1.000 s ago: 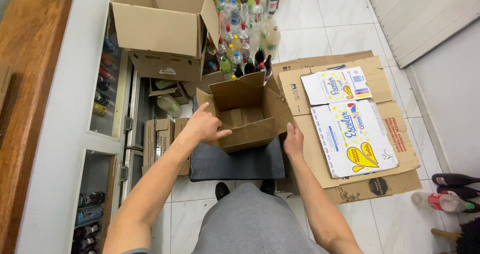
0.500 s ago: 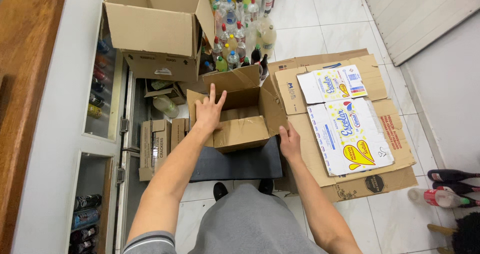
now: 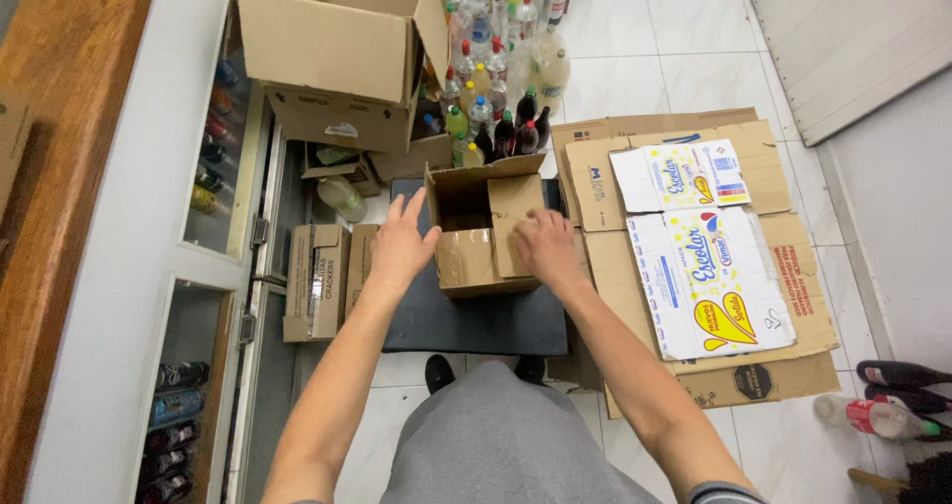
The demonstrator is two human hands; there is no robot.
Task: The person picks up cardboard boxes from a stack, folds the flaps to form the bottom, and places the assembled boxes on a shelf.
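Head view, looking straight down: the widest thing in sight is the spread of flattened cardboard (image 3: 694,256) covering the pale tiled floor (image 3: 645,58) on the right, with two opened-out white and yellow printed cartons (image 3: 709,281) lying on top of it. At the upper left, a large open cardboard box (image 3: 337,43) stands on another carton beside a white counter (image 3: 139,216) with a brown wooden top. Behind the work, a crowd of plastic bottles (image 3: 496,58) stands upright on the tiles, caps of several colours showing. A dark mat (image 3: 476,320) lies in front of the person's grey lap, two shoe tips just at its near edge.

On that mat sits the small cardboard box (image 3: 481,231), near the middle of the view, its flaps partly folded and brown tape on its near flap. The left hand (image 3: 402,246) is open, fingers spread, pressed flat against the box's left side. The right hand (image 3: 545,246) rests on the top flap at the right, fingers loosely curled over the cardboard, not clenched on it.

Smaller folded cartons (image 3: 317,281) lie left of the mat, and a few bottles (image 3: 892,395) lie on the floor at the far lower right.
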